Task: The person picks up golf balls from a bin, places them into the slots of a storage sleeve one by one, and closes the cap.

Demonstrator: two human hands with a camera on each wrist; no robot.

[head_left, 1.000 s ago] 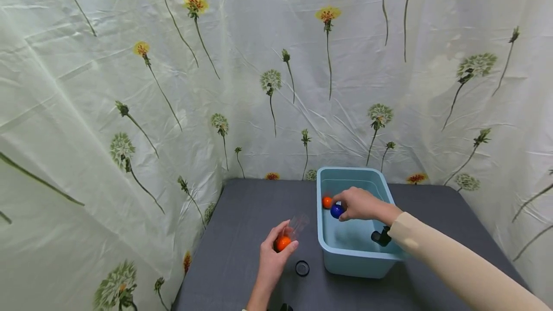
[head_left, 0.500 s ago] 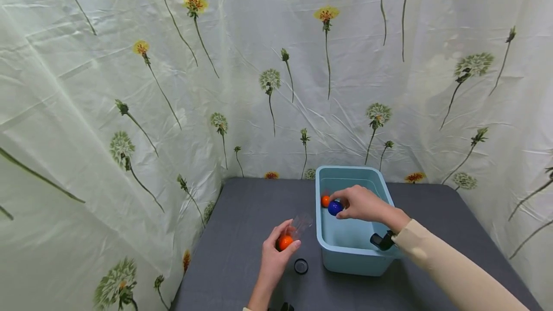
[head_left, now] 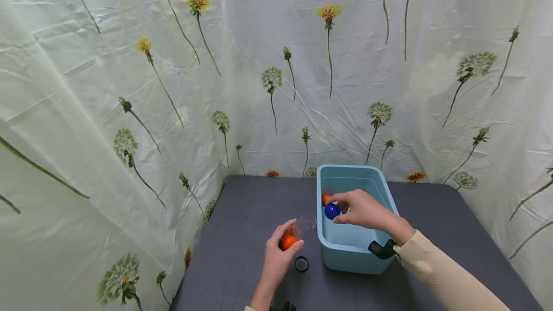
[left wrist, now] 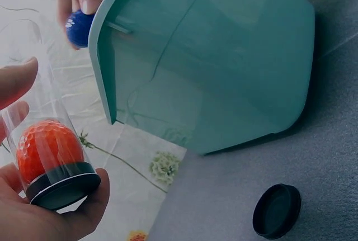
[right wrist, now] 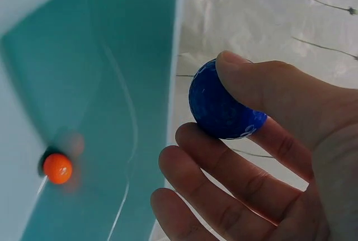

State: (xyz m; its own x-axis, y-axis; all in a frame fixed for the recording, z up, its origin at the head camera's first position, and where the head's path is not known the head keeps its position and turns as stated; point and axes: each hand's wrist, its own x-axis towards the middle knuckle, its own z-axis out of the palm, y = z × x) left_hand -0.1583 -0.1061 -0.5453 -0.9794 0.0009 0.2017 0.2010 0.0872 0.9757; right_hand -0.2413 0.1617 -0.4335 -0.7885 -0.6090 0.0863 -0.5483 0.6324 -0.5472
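Note:
My left hand (head_left: 276, 253) grips a clear plastic tube (left wrist: 47, 98) with a black base (left wrist: 64, 188), tilted toward the bin. An orange golf ball (left wrist: 47, 149) sits at the tube's base end. My right hand (head_left: 365, 209) pinches a blue golf ball (right wrist: 224, 104) between thumb and fingers. In the head view that ball overlaps the left part of the light blue plastic bin (head_left: 358, 248); the left wrist view shows it at rim height. A second orange golf ball (right wrist: 57, 168) lies inside the bin, near its far left.
A round black cap (head_left: 301, 264) lies on the dark grey table (head_left: 255, 200), between the left forearm and the bin. A white curtain (head_left: 259, 85) printed with dandelions hangs behind and to the left. Black camera mounts sit on both wrists.
My right hand has shifted slightly left with the blue golf ball, toward the bin's left wall. My left hand has brought the tube a little right, nearer the bin.

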